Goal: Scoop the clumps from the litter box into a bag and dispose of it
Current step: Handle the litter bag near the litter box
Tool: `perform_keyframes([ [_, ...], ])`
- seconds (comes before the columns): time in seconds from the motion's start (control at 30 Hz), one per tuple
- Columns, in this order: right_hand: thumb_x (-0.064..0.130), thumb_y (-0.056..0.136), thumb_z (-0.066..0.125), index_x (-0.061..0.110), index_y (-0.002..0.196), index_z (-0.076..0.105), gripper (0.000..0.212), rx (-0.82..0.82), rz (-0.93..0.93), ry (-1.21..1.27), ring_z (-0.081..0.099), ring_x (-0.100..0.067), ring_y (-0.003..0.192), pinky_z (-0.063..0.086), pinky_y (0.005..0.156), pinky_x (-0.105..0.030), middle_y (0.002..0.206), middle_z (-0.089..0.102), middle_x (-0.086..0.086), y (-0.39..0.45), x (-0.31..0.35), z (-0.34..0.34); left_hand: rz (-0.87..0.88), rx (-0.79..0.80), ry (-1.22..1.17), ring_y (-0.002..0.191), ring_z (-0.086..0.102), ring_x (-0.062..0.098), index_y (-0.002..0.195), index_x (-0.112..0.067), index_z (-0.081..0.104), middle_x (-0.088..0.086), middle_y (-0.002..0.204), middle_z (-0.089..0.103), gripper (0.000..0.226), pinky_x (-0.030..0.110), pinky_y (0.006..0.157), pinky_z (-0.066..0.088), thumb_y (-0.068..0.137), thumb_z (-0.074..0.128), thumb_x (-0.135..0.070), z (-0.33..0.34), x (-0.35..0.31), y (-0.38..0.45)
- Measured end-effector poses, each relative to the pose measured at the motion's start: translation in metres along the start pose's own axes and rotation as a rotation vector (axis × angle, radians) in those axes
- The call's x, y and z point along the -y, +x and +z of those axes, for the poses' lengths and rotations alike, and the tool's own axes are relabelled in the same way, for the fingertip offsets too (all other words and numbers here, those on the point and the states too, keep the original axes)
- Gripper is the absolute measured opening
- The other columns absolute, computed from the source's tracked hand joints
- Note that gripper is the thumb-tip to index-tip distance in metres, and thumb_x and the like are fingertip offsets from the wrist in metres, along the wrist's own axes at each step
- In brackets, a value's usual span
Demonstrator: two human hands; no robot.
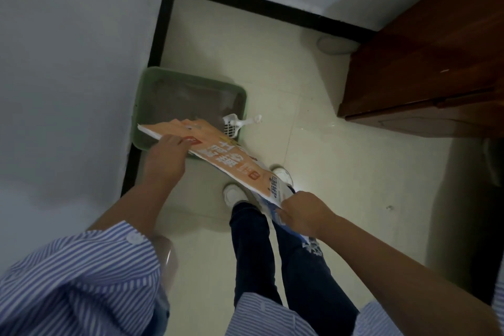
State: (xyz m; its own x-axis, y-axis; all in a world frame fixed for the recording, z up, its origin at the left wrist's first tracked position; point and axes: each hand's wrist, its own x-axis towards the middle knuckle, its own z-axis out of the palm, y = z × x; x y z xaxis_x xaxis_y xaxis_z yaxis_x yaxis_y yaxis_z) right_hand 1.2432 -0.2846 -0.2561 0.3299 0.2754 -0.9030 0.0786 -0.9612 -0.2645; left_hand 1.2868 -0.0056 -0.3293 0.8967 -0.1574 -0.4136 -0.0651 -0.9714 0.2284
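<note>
A green litter box (152, 73) with grey-brown litter sits on the floor against the left wall. A white slotted scoop (234, 125) leans on its near right corner, handle over the rim. I hold a flat orange and white printed bag (231, 161) stretched above the box's near edge. My left hand (166, 155) grips the bag's far left end. My right hand (302, 210) grips its near right end above my shoes. The bag hides part of the box's front.
A dark wooden cabinet (425, 63) stands at the right. Black skirting (245, 5) runs along the white walls in the corner. A round pale object (335, 45) lies by the far wall. My legs and white shoes (234, 194) stand on the tiled floor.
</note>
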Motion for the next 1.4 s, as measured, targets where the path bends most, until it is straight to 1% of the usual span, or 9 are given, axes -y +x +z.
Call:
perform_keyframes([
  [0.13,0.024,0.101,0.034,0.001,0.121,0.054,0.037,-0.059,-0.005,0.045,0.057,-0.027,0.109,0.027,0.063,-0.012,0.120,0.060,-0.017,0.001,-0.005,-0.004,-0.134,0.078,0.047,0.114,0.050,0.038,0.117,0.000,0.062,0.025,0.118,0.058,0.036,0.045,0.089,0.044,0.084,0.048,0.005,-0.011,0.008,0.014],
  [0.37,0.033,0.100,0.033,0.005,0.130,0.047,0.043,-0.026,0.112,-0.006,0.062,-0.027,0.103,0.050,0.081,-0.027,0.122,0.059,-0.013,-0.002,-0.030,0.002,-0.032,-0.197,-0.034,0.086,0.067,0.036,0.091,-0.003,0.069,0.021,0.091,0.069,0.021,0.063,0.094,0.030,0.081,0.051,-0.001,-0.010,-0.013,0.025],
  [0.5,0.033,0.096,0.041,0.010,0.134,0.045,0.044,-0.019,0.190,-0.005,0.063,-0.025,0.102,0.052,0.082,-0.026,0.122,0.059,-0.009,0.010,-0.056,0.016,0.211,-0.279,-0.209,0.066,0.063,0.031,0.081,0.003,0.064,0.024,0.074,0.065,0.027,0.034,0.065,0.042,0.080,0.040,-0.010,-0.008,-0.023,0.022],
  [0.77,0.024,0.090,0.054,0.002,0.121,0.053,0.037,0.145,0.260,0.105,0.056,-0.020,0.079,0.035,0.048,-0.014,0.113,0.063,-0.010,0.030,-0.067,0.030,0.170,-0.162,-0.450,0.074,0.060,0.038,0.083,0.012,0.064,0.027,0.078,0.064,0.025,0.025,0.065,0.031,0.085,0.044,-0.003,-0.027,-0.068,0.002],
  [0.87,0.021,0.090,0.053,0.005,0.122,0.052,0.036,0.170,0.276,-0.042,0.056,-0.019,0.082,0.044,0.064,-0.022,0.114,0.061,-0.007,0.031,-0.059,0.029,0.190,-0.112,-0.512,0.076,0.059,0.037,0.082,0.011,0.064,0.027,0.079,0.063,0.023,0.019,0.062,0.023,0.084,0.045,-0.001,-0.037,-0.080,0.003],
  [0.97,0.029,0.090,0.050,0.012,0.130,0.045,0.043,0.095,0.235,-0.163,0.059,-0.022,0.101,0.049,0.078,-0.029,0.118,0.057,-0.005,0.032,-0.053,0.022,0.431,-0.011,-0.418,0.060,0.059,0.032,0.070,0.005,0.063,0.021,0.064,0.060,0.025,0.028,0.058,0.030,0.081,0.045,-0.007,-0.039,-0.090,-0.001],
  [1.13,0.039,0.085,0.062,0.016,0.148,0.016,0.082,-0.123,-0.141,0.137,0.035,-0.028,0.131,0.032,0.105,-0.036,0.145,0.034,-0.010,0.029,-0.029,-0.020,0.551,0.043,-0.299,0.048,0.052,0.027,0.058,0.000,0.056,0.014,0.054,0.052,0.018,0.026,0.051,0.036,0.071,0.045,-0.005,-0.045,-0.098,-0.003],
  [1.3,0.020,0.097,0.042,0.007,0.122,0.051,0.030,-0.252,-0.186,0.013,0.054,-0.030,0.110,0.041,0.087,-0.035,0.123,0.054,-0.014,0.048,0.015,-0.047,0.584,-0.023,-0.240,0.050,0.051,0.021,0.057,0.000,0.060,0.012,0.053,0.057,0.025,0.030,0.048,0.041,0.071,0.041,-0.008,-0.067,-0.095,0.002],
  [1.4,0.015,0.097,0.037,0.006,0.119,0.055,0.030,-0.277,-0.199,-0.115,0.055,-0.027,0.110,0.042,0.086,-0.032,0.124,0.055,-0.012,0.050,0.026,-0.064,0.515,0.003,-0.166,0.055,0.062,0.028,0.066,-0.003,0.065,0.012,0.062,0.063,0.027,0.036,0.054,0.052,0.075,0.042,-0.015,-0.076,-0.073,-0.004],
])
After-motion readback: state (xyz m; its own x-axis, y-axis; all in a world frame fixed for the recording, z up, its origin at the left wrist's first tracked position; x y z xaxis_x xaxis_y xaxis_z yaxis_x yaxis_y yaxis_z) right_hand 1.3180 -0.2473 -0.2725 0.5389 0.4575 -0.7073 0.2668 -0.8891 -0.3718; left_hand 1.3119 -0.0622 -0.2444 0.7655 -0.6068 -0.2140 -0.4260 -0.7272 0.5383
